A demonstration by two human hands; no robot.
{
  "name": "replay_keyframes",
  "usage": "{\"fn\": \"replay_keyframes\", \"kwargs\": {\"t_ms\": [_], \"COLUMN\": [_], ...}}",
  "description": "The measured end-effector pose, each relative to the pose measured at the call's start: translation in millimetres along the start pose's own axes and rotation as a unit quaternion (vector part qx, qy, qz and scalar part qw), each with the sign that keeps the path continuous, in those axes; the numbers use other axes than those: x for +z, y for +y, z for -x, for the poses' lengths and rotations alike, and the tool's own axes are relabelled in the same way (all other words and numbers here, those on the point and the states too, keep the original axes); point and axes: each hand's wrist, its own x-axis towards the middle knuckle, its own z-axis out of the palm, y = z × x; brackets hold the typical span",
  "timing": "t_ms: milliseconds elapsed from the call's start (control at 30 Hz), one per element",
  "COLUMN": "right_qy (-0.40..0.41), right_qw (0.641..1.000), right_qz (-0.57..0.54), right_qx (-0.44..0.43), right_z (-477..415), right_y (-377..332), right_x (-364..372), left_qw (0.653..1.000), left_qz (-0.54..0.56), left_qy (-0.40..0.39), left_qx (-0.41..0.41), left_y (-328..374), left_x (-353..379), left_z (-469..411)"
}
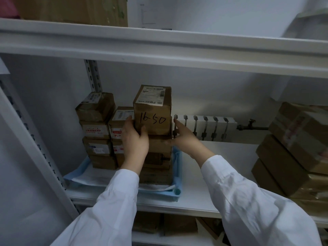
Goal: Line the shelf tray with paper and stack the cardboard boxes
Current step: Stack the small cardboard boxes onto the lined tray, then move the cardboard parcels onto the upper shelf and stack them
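The left hand grips the top box, marked 16-50, of the right stack in the blue tray lined with paper, the straight-fingered right hand touching the stack's right side.

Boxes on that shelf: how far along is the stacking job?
Done: paper lines the blue tray, and three stacks stand in it. In hand: the left hand grips the top box marked 16-50; the right hand lies open beside it. Left: perhaps the boxes piled at the right.
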Motion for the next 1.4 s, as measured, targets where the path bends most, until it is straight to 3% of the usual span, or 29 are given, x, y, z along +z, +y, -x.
{"fn": "replay_keyframes", "kwargs": {"t_ms": [300, 433, 567, 700, 867, 1167, 1233, 1333, 1400], "right_qy": [0.003, 0.03, 0.066, 0.133, 0.212, 0.326, 0.337, 0.315, 0.311], "right_qw": [0.999, 0.997, 0.994, 0.988, 0.974, 0.941, 0.939, 0.943, 0.937], "right_qz": [-0.047, -0.07, -0.079, -0.075, -0.069, -0.067, -0.028, 0.079, 0.147], "right_qx": [-0.01, -0.025, -0.024, 0.001, -0.021, -0.065, -0.067, -0.07, -0.071], "right_z": [26.4, 37.3, 41.7, 48.9, 65.8, 89.8, 97.9, 113.7, 124.8], "right_y": [18.1, 26.9, 30.8, 31.0, 39.6, 69.4, 75.9, 86.9, 96.1], "right_x": [-23.7, -36.3, -54.7, -76.3, -116.2, -188.4, -207.6, -239.5, -262.4], "left_qw": [0.996, 0.99, 0.981, 0.974, 0.961, 0.917, 0.89, 0.801, 0.781], "left_qz": [0.04, 0.057, 0.086, 0.133, 0.211, 0.321, 0.346, 0.405, 0.408], "left_qy": [0.076, 0.124, 0.07, -0.057, -0.16, -0.213, -0.227, -0.266, -0.277], "left_qx": [-0.019, 0.045, 0.158, 0.172, 0.074, -0.104, -0.19, -0.351, -0.383], "left_y": [21.0, 34.3, 53.7, 72.1, 89.6, 138.4, 154.5, 172.1, 182.7], "left_x": [7.9, 21.8, 46.2, 75.2, 113.2, 168.5, 183.6, 207.9, 225.5], "left_z": [40.6, 65.9, 71.9, 69.6, 76.9, 113.5, 123.5, 141.2, 155.1]}}
